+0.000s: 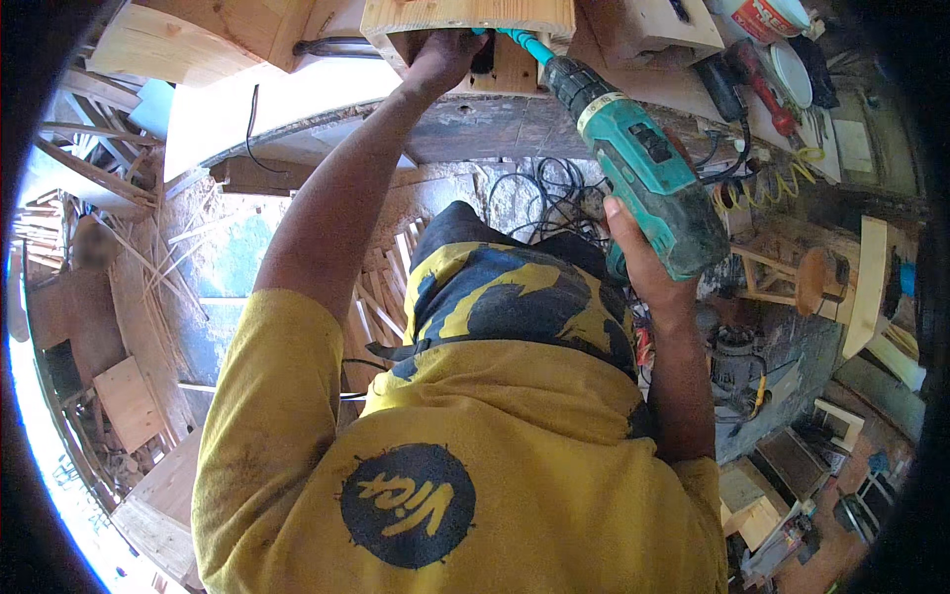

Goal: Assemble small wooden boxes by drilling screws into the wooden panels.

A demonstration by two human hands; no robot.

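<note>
My right hand (645, 255) is wrapped round the grip of a teal and black cordless drill (643, 163). The drill tilts up and to the left, and a teal shaft (529, 45) runs from its chuck into the open side of a pale wooden box (465, 14). Inside that opening is my left hand (447, 57), close to the far end of the shaft. Its fingers are mostly hidden by shadow and the box's upper board, so whether they grip anything does not show.
More wooden boxes (213, 45) flank this one on the workbench (228, 114). At right lie a red-handled tool (767, 94), a white tub (772, 18) and a coiled yellow hose (782, 183). Black cables (549, 198) and wood strips (386, 287) lie below the bench.
</note>
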